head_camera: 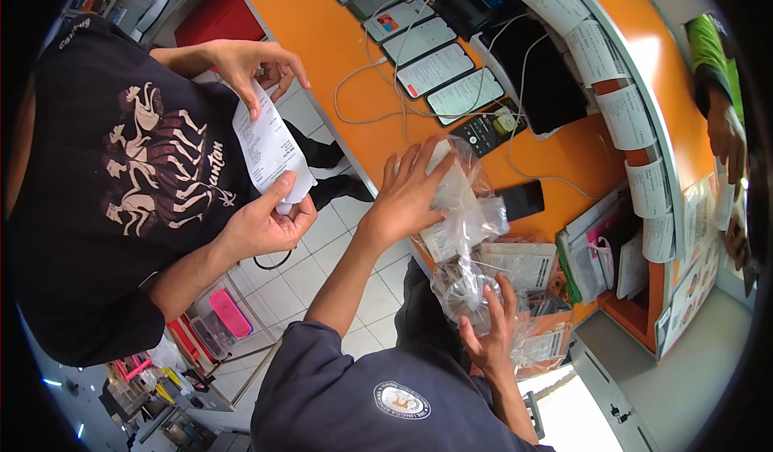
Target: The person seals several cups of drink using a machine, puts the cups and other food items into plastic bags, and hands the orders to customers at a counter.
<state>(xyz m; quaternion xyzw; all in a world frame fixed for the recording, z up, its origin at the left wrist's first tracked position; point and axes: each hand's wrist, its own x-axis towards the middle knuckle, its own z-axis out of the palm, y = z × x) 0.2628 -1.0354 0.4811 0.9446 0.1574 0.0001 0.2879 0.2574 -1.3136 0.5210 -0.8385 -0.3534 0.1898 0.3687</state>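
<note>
My left hand (407,195) spreads over a box-like package (444,237) in a clear plastic bag (464,225), its fingers across the top and the thumb at the near side. A printed slip shows through the plastic. Closer to me, my right hand (492,325) has its curved fingers at a bagged, clear plastic cup (468,298); whether it grips the cup is hard to tell. Another bagged parcel with a paper slip (519,265) lies beyond the cup. To my left, a co-worker's two hands (266,222) hold a long paper receipt (272,144).
Several lit phones (436,70) and a dark tablet (531,77) lie on the orange counter (302,5), with white cables (338,102) across them. Paper slips (625,117) hang along the raised ledge. Folders (583,240) stand in a side compartment. Beyond the ledge is another person's hand (724,129).
</note>
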